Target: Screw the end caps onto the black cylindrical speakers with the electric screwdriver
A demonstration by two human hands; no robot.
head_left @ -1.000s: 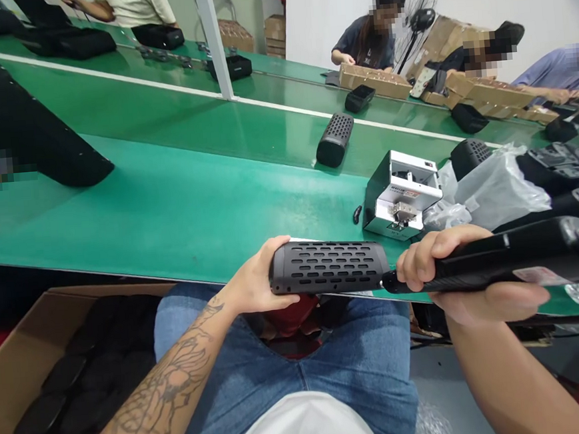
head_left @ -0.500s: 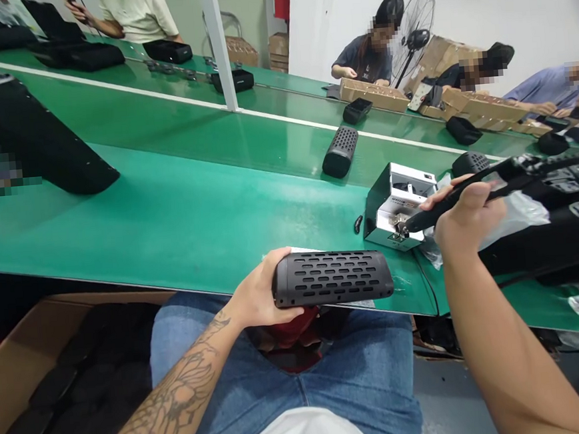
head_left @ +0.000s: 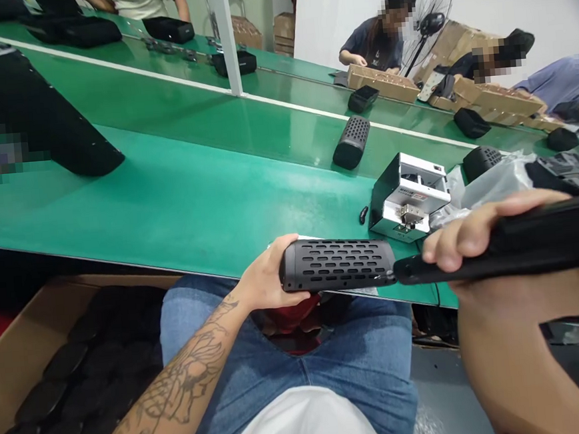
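Observation:
My left hand (head_left: 262,279) grips the left end of a black perforated speaker housing (head_left: 337,263), held level over my lap at the near edge of the green bench (head_left: 178,205). In my right hand (head_left: 476,242) is a black electric screwdriver (head_left: 512,249), lying almost horizontal, its tip pressed against the housing's right end. Just behind the two stands a small white and black screw feeder (head_left: 408,195) on the bench.
A second perforated housing (head_left: 351,142) lies on the conveyor belt beyond. Clear plastic bags (head_left: 492,184) and black parts sit at the right. A cardboard box (head_left: 41,370) of black pieces stands at my lower left. Other people work at the far side among cardboard boxes (head_left: 384,82).
My right hand drew the screwdriver back from the screw feeder and brought its tip to the housing's right end. The left hand kept the housing in place.

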